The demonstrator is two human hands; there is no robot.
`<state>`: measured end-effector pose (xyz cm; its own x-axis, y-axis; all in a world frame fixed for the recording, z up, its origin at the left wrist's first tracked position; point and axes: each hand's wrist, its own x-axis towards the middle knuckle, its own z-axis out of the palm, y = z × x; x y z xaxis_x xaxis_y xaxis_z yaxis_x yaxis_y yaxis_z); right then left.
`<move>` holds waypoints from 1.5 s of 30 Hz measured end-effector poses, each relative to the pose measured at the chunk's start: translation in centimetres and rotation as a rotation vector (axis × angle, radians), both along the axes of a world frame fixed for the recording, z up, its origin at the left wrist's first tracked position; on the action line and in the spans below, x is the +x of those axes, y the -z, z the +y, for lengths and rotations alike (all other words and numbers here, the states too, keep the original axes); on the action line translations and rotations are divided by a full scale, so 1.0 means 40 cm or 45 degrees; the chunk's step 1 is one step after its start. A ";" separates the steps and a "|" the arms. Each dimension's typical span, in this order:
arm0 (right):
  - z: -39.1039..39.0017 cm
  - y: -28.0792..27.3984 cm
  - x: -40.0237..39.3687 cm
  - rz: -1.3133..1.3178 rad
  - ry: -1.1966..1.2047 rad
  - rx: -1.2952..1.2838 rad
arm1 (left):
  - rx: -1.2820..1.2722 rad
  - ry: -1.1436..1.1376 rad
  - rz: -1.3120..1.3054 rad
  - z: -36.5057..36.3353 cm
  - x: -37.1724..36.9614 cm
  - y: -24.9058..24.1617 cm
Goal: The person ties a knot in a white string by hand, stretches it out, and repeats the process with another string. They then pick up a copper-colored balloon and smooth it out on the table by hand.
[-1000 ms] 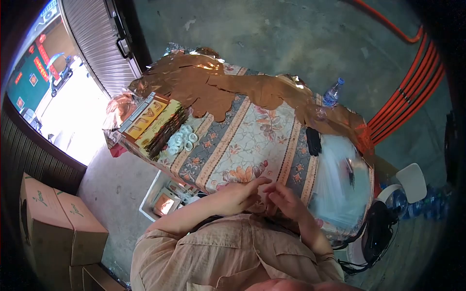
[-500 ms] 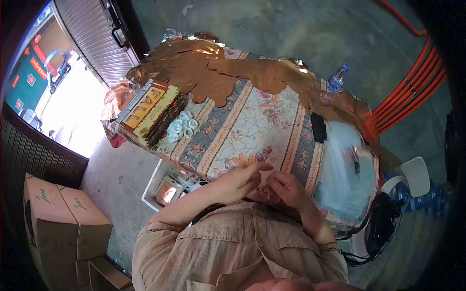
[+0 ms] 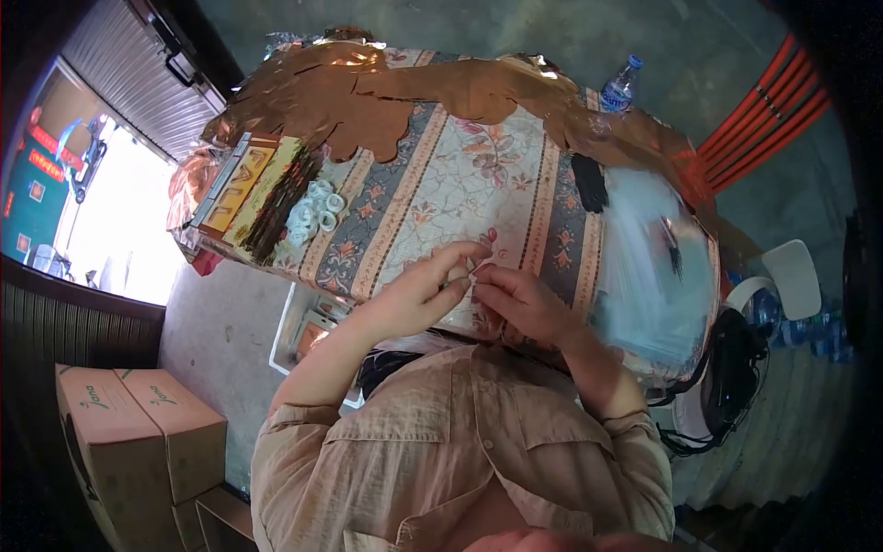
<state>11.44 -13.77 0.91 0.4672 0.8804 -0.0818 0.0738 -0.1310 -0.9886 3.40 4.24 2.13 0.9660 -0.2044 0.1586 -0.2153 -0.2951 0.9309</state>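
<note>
My left hand [image 3: 425, 293] and my right hand [image 3: 522, 302] meet above the near edge of a table with a flowered, striped cloth [image 3: 441, 198]. The thumb and fingertips of both are pinched close together, almost touching. Whatever lies between them is too small to make out. Toward the left of the table sit white rolled pieces [image 3: 317, 212], beside a box [image 3: 246, 189] holding a stack of thin dark brown strips. To the right lie a bundle of black strands [image 3: 589, 182] and clear plastic sheets or bags [image 3: 644, 276].
Copper-coloured foil [image 3: 303, 101] covers the table's far edge, where a water bottle [image 3: 620, 85] stands. A white bin [image 3: 292, 336] is under the left side. Cardboard boxes [image 3: 129, 442] stand at lower left, and a white chair [image 3: 791, 281] with a black bag [image 3: 736, 368] at right.
The camera view has shifted, so the table sits higher in the picture. My hands have risen slightly and moved left in view, still close together at the fingertips.
</note>
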 end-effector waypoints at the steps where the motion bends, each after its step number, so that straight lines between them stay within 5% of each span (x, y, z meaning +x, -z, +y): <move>1: -0.001 -0.001 0.000 -0.002 -0.001 0.004 | 0.054 -0.004 0.012 -0.002 0.000 -0.001; 3: -0.006 -0.007 0.007 0.404 -0.086 0.138 | 0.114 -0.014 0.012 -0.009 0.005 0.003; 7: -0.014 -0.011 0.011 0.583 0.170 0.413 | 0.017 -0.176 -0.068 -0.043 0.008 0.072; 10: -0.024 -0.008 0.024 0.215 0.394 0.367 | 0.151 -0.224 -0.093 -0.072 -0.009 0.065; 12: -0.024 0.026 0.041 -1.005 0.317 0.326 | 0.381 -0.035 -0.214 -0.071 -0.016 0.048; 13: -0.039 0.021 0.042 -1.009 0.308 0.325 | 0.377 -0.044 -0.217 -0.066 -0.015 0.031; 15: -0.070 -0.007 0.025 0.041 -0.223 0.012 | 0.154 -0.203 -0.164 -0.052 -0.005 -0.002; 18: -0.082 -0.030 0.007 0.335 -0.076 0.364 | 0.299 -0.064 -0.099 -0.062 -0.001 0.026; 19: -0.079 -0.042 0.009 0.333 -0.076 0.367 | 0.302 -0.063 -0.101 -0.065 -0.003 0.023; 21: -0.070 -0.062 0.019 -0.221 0.292 0.154 | 0.217 0.087 -0.060 -0.072 -0.008 0.005; 25: -0.092 -0.046 0.009 -0.048 -0.148 -0.093 | -0.084 -0.032 0.025 -0.059 -0.006 0.005; 28: -0.086 -0.053 0.001 0.170 -0.066 0.332 | 0.115 0.064 -0.040 -0.066 -0.009 0.005; 30: -0.073 -0.025 0.032 -0.665 0.241 0.136 | -0.007 0.212 0.344 -0.069 -0.013 -0.024; 31: -0.082 -0.030 0.030 -0.667 0.240 0.136 | -0.007 0.212 0.342 -0.061 -0.006 -0.016; 33: -0.102 -0.050 0.020 0.094 -0.338 0.048 | -0.134 0.045 0.022 -0.043 0.005 0.008; 36: -0.090 -0.076 -0.001 0.294 -0.014 0.435 | 0.001 0.118 0.123 -0.061 0.000 0.000; 37: -0.083 -0.059 0.012 0.293 -0.008 0.435 | -0.131 0.140 -0.070 -0.075 -0.005 -0.024; 39: -0.055 -0.024 0.045 -0.631 0.236 0.297 | -0.177 0.071 0.012 -0.064 -0.004 -0.022; 40: -0.067 -0.038 0.041 -0.633 0.234 0.295 | -0.222 -0.011 0.091 -0.058 -0.001 -0.019; 42: -0.095 -0.085 0.018 0.214 -0.294 0.127 | -0.171 -0.025 -0.003 -0.046 0.013 -0.001; 45: -0.078 -0.079 0.011 0.307 0.021 0.463 | -0.081 0.048 -0.019 -0.054 0.006 0.002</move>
<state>11.89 -16.89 4.07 0.4867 0.8648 0.1237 -0.1643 0.2297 -0.9593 3.62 2.08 2.03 0.9552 -0.2297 0.1865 -0.2389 -0.2270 0.9441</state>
